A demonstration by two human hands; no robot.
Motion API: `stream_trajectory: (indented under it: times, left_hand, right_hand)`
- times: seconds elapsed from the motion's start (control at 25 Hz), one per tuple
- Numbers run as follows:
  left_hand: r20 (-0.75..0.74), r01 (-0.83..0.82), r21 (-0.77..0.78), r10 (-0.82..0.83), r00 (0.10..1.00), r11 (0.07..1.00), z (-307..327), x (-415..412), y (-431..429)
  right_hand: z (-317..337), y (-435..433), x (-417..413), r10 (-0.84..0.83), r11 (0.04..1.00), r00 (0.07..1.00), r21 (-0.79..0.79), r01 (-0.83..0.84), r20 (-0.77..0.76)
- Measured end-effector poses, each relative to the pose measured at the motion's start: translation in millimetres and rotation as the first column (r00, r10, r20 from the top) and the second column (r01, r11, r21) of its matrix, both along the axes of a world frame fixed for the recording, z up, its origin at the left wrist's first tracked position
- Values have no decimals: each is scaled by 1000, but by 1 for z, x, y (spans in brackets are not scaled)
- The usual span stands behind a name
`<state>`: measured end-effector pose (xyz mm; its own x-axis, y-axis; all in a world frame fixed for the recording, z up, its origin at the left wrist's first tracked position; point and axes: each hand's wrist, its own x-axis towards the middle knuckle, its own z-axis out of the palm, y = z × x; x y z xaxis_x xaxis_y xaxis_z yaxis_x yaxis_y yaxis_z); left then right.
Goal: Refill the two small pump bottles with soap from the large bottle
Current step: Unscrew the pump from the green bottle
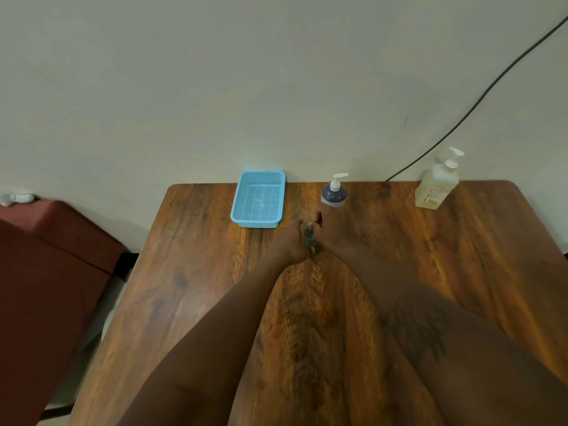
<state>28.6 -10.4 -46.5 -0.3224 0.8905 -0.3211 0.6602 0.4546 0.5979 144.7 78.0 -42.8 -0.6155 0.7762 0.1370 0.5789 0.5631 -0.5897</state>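
Both hands (310,235) hide a small dark object (308,236).

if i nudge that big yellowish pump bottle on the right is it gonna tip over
Probably tippy: the large pump bottle is tall, with a long pump head on top. It looks mostly full of pale liquid, so likely heavy and harder to shove. Smooth plastic on the polished wooden table may slide before toppling.

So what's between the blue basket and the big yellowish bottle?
In the head view, a small pump bottle stands between the basket and the big bottle; the rest is bare table.
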Motion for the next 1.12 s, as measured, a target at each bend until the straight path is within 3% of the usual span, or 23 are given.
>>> stream_trajectory:
  times: [0.24, 0.4, 0.56, 0.88, 1.12]
  left_hand:
    - [-16, 10, 55, -9, 1000, 998, -1, 7, -9]
    - [40, -91, 211, 85, 996, 973, -12, 23, -33]
    - [147, -244, 351, 204, 968, 904, -35, 39, -51]
    - [147, -296, 617, 263, 954, 730, -89, 69, -68]
    - [179, -334, 715, 302, 937, 614, -126, 82, -91]
  right_hand:
    - [6, -8, 10, 45, 998, 982, -38, -52, -182]
    - [19, -12, 23, 14, 995, 950, -87, -43, -311]
    - [7, -23, 33, 19, 993, 921, -101, -63, -390]
    - [-64, -51, 45, -64, 994, 859, -109, 10, -507]
    - [-106, -80, 58, -45, 999, 793, -42, 24, -607]
